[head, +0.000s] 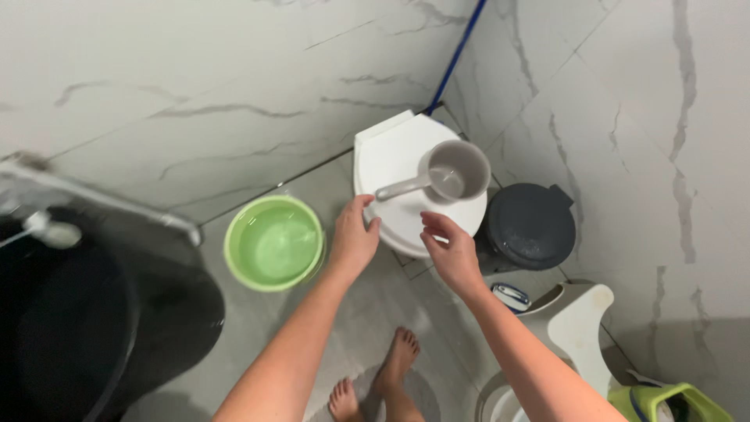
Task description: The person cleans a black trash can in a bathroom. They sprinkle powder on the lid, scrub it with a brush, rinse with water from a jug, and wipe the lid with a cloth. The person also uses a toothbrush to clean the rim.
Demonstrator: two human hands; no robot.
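View from above of a bathroom corner with marble-patterned wall tiles (195, 70) and a grey tiled floor (367, 312). A large black tub (86, 328) fills the near left. At centre stands a white toilet with its lid (394, 156) closed; on the lid rests a grey dipper (453, 172), handle pointing left. Right of the toilet, a dark lidded bin (530, 227); left of it, on the floor, a green bucket (273, 242) holding water. A white step stool (578, 324) lies at near right. The left hand (353, 238) rests open on the near left edge of the lid, fingers spread. The right hand (451, 250) hovers loosely open at the lid's near edge, holding nothing, just short of the dipper's handle.
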